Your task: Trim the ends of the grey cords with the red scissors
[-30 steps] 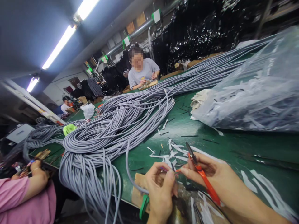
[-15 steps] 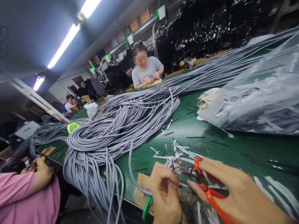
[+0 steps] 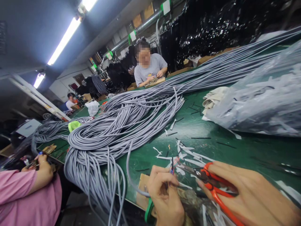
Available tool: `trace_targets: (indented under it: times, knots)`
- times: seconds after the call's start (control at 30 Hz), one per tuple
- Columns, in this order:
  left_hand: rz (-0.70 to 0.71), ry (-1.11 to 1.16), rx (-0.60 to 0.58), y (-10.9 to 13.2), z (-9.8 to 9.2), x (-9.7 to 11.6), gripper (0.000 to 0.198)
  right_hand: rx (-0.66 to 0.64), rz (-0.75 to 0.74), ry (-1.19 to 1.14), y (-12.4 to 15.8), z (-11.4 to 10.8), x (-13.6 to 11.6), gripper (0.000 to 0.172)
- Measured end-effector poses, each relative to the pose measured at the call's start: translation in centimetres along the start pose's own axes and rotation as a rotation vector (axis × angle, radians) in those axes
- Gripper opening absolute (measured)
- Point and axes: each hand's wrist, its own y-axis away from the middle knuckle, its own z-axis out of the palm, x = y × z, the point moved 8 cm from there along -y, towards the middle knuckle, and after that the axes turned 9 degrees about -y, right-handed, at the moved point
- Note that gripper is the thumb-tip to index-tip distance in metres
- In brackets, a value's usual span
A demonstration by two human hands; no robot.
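My left hand (image 3: 166,194) pinches the end of a grey cable (image 3: 129,166); thin coloured wires (image 3: 172,169) poke up past the fingers. My right hand (image 3: 249,188) is wrapped around red-handled scissors (image 3: 209,179), whose blades point left towards the wire ends. From this angle I cannot tell whether the blades touch the wires. Under my left hand lies a wooden board (image 3: 143,182) with a green clamp-like piece (image 3: 148,210) at its edge. White strips (image 3: 185,150) and short black bits lie scattered just beyond the blades.
A big heap of grey cables (image 3: 113,125) spreads across the green table (image 3: 169,141). On the right sits a clear plastic bag (image 3: 258,106) of white scraps beside a cloth (image 3: 213,97). A co-worker (image 3: 150,67) sits opposite; a pink-sleeved person (image 3: 30,194) works at left.
The scissors have shifted slightly right, and their blades show more fully. The wire ends now stand out more clearly above my left fingers. The view has shifted a little.
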Motion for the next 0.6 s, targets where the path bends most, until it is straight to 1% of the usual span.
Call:
trace_targets:
  times: [0.1,0.27,0.37,0.47,0.53,0.6]
  knots:
    - [0.019,0.018,-0.012,0.2,0.2,-0.1,0.022,-0.025,-0.002,-0.004,0.3,0.4,0.3,0.02]
    - [-0.056,0.077,-0.007,0.6,0.5,-0.8,0.022,-0.086,-0.041,0.067,1.2,1.4,0.7,0.019]
    - [-0.056,0.086,-0.002,0.6,0.6,-0.6,0.026,-0.097,-0.095,0.115,1.6,1.5,0.4,0.021]
    - [-0.072,0.1,0.003,0.5,0.7,-0.3,0.03,-0.094,-0.09,0.167,1.8,1.6,0.0,0.024]
    - [-0.148,0.157,0.011,0.4,0.7,-0.7,0.029,-0.093,-0.082,0.204,2.1,1.8,-0.3,0.025]
    - [-0.331,0.248,0.012,0.6,0.9,-2.0,0.028,-0.053,-0.039,0.235,2.3,1.8,-0.4,0.026]
